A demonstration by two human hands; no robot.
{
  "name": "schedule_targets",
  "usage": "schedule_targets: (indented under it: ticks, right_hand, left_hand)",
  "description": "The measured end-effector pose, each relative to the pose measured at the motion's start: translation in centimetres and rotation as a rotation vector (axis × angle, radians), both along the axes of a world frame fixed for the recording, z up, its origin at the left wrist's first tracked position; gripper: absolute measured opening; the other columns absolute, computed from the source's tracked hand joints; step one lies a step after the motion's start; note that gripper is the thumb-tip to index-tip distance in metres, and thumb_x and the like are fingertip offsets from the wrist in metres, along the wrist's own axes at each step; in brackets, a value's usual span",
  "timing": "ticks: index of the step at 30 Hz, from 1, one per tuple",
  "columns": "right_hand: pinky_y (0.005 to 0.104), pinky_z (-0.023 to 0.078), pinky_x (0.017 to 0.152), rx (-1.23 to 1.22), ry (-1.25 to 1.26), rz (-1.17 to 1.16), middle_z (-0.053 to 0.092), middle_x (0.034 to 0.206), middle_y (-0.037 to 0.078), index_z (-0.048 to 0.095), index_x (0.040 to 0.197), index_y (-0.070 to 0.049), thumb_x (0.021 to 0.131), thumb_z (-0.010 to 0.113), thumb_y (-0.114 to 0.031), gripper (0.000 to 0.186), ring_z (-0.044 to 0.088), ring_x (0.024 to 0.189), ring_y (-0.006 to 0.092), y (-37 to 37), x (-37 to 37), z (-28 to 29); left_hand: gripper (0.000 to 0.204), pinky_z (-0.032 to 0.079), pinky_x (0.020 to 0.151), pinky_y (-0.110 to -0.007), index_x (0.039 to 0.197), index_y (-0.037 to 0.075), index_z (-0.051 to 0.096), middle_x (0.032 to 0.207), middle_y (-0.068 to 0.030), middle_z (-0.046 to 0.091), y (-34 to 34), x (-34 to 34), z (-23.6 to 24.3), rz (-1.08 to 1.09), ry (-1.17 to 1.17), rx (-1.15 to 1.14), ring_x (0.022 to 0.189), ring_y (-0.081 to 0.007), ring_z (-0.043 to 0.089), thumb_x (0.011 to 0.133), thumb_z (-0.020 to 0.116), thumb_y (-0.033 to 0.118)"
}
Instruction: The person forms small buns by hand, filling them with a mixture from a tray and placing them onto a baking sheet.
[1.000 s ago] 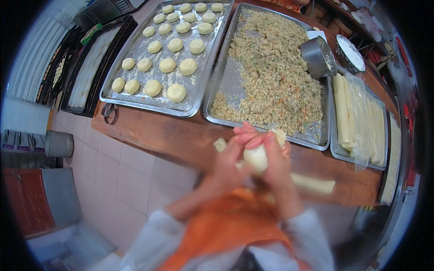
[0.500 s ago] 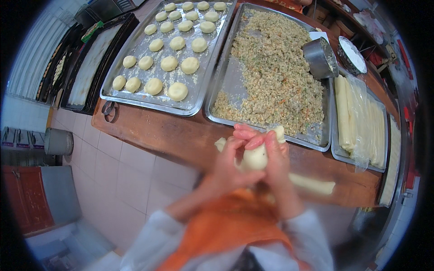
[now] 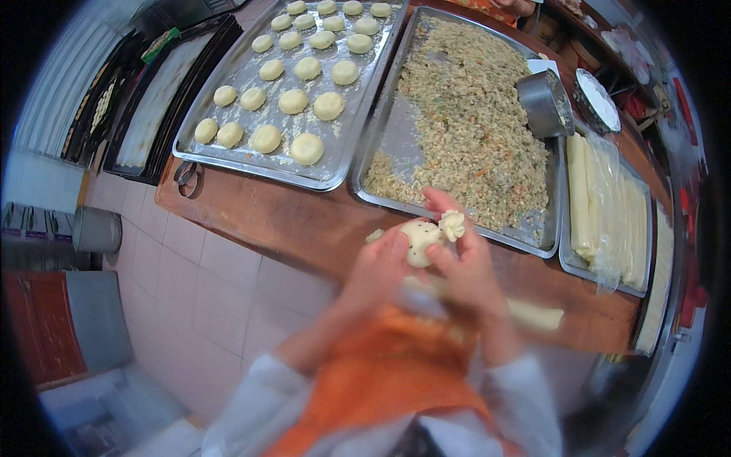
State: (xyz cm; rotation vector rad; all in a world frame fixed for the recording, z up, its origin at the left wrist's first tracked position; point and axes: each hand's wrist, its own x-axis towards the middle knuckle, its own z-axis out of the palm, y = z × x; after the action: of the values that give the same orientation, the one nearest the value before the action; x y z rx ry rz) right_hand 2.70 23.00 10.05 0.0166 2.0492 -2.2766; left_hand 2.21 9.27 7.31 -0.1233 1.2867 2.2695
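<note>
Over the table's near edge, my left hand (image 3: 377,266) grips a round, pale dough ball (image 3: 421,238) with dark specks showing on its side. My right hand (image 3: 470,270) is closed on a ruffled lump of dough (image 3: 452,225) at the ball's right, its thumb against the ball. Whether lump and ball are still joined, I cannot tell. A pale dough roll (image 3: 537,314) lies on the wooden table (image 3: 259,209) right of my right wrist. Another bit of dough (image 3: 374,236) peeks out behind my left hand.
Rows of round filled cakes (image 3: 307,148) sit on a metal tray (image 3: 251,169) at far left. Beside it, a tray (image 3: 396,145) holds crumbly filling (image 3: 472,114) with a metal pot (image 3: 542,103) on it. Dough sheets under plastic (image 3: 605,198) lie at right. A ring cutter (image 3: 186,180) rests near the left corner.
The dough ball has turned and risen a little between my hands. My right fingers no longer cover its top, and the ruffled lump now shows plainly at the right. The whole view has shifted slightly.
</note>
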Motion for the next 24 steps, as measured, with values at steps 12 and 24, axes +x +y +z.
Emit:
schedule_targets:
  ticks: [12,24]
  right_hand:
    - [0.0217,0.043,0.072,0.097,0.166,0.135,0.052,0.097,0.004,0.054,0.101,-0.002,0.078,0.057,0.002,0.024,0.051,0.085,0.0097,2.6,-0.5,0.5]
    - [0.0239,0.042,0.077,-0.039,0.155,0.110,0.049,0.103,0.006,0.051,0.098,-0.002,0.078,0.055,0.005,0.022,0.050,0.092,0.0114,1.7,-0.5,0.3]
  left_hand:
    - [0.047,0.050,0.058,-0.028,0.127,0.001,0.028,0.107,-0.0136,0.053,-2.5,-0.6,0.3,-0.165,0.074,0.063,0.080,-0.0187,0.057,0.093,0.033,0.034]
    - [0.037,0.050,0.057,-0.027,0.124,0.004,0.033,0.105,-0.0132,0.055,-0.7,0.5,1.8,0.151,0.130,0.074,0.085,-0.0191,0.058,0.091,0.037,0.018]
